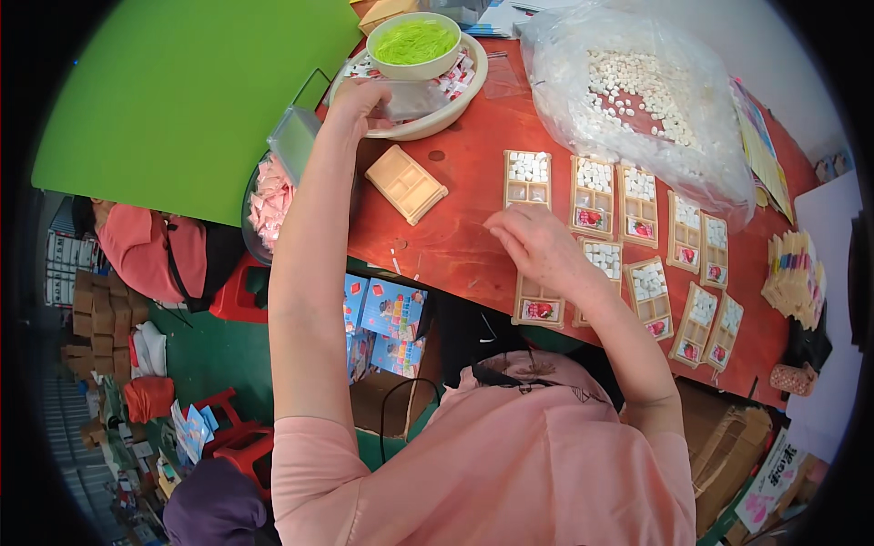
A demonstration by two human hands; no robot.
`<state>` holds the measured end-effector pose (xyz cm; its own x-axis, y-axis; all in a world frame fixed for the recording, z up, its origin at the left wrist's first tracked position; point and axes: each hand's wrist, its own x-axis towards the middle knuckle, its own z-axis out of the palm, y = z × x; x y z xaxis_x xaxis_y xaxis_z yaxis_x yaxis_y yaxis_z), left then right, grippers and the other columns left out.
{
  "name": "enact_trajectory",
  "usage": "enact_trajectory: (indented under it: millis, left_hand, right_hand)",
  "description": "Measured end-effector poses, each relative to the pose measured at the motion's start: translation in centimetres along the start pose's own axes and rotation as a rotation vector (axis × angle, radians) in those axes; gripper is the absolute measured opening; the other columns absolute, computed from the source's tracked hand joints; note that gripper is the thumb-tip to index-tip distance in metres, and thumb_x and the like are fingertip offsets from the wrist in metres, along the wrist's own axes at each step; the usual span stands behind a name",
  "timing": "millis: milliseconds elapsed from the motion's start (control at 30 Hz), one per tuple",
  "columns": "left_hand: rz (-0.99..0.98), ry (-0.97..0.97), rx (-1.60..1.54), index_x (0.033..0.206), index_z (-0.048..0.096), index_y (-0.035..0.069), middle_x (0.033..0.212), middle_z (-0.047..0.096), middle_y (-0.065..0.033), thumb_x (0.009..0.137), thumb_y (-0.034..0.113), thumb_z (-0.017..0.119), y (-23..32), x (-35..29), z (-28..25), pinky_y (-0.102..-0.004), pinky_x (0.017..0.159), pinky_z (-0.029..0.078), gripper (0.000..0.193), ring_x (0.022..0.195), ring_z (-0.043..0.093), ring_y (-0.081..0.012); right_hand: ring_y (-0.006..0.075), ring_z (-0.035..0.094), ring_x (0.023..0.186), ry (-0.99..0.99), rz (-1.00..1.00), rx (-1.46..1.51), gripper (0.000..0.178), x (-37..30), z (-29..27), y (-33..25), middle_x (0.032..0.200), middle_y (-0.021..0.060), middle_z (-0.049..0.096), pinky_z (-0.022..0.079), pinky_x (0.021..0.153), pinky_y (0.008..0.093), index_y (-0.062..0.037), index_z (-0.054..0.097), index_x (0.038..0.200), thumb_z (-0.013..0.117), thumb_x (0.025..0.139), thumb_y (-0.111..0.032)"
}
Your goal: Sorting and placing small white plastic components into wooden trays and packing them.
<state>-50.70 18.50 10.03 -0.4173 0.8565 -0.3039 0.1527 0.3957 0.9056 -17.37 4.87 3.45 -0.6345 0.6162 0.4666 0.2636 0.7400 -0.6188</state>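
Most beige compartmented trays (639, 208) at right are holding white pellets (595, 175), one bare tray (406, 185) at upper centre lying unfilled; left hand (362, 98), right hand (544, 246): grips unclear

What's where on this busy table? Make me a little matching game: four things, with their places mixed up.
Things
1. lime-green strips
2. pink packets
3. clear plastic bag
4. right hand

Places
A. among the beige trays
B. just left of the left forearm
C. inside the white bowl
D. at the red table's far right, with loose white pieces

Pairs: 1-C, 2-B, 3-D, 4-A
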Motion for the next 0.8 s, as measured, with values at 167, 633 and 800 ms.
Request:
enact_trajectory:
  millis: [167, 633, 800]
  left_hand:
    - [0.228, 0.055, -0.118, 0.136, 0.053, -0.003, 0.095, 0.064, -0.0117, 0.084, 0.004, 0.064, 1.2, -6.8, 1.8, -0.0335, 0.056, 0.062, 0.053, 0.069, 0.065, -0.0203]
    - [0.019, -0.39, -0.676, 0.119, 0.062, 0.008, 0.089, 0.068, -0.006, 0.093, 0.018, 0.063, -2.7, -17.1, 9.9, -0.028, 0.04, 0.04, 0.028, 0.058, 0.063, -0.0179]
    - [-0.029, -0.515, -0.602, 0.11, 0.065, 0.005, 0.08, 0.067, -0.005, 0.094, 0.024, 0.063, -3.9, -16.0, 12.3, -0.0269, 0.037, 0.036, 0.025, 0.05, 0.058, -0.0162]
  right_hand:
    - [0.0355, 0.066, 0.087, 0.227, -0.042, -0.053, 0.009, 1.6, -1.6, 0.2, 0.092, 0.0141, 0.067, 0.051, 0.078, 0.0441, -0.0026, 0.065, 0.098, 0.069, 0.092, -0.008]
    - [0.0283, 0.063, 0.087, 0.399, -0.145, -0.291, 0.017, 0.8, -4.6, -0.4, 0.095, 0.0069, 0.064, 0.05, 0.078, 0.0399, -0.0047, 0.07, 0.097, 0.078, 0.081, -0.006]
    - [0.0281, 0.064, 0.079, 0.355, -0.002, 0.007, 0.007, -1.3, -5.5, 0.9, 0.082, 0.0086, 0.063, 0.051, 0.07, 0.0403, -0.0028, 0.069, 0.087, 0.071, 0.09, -0.009]
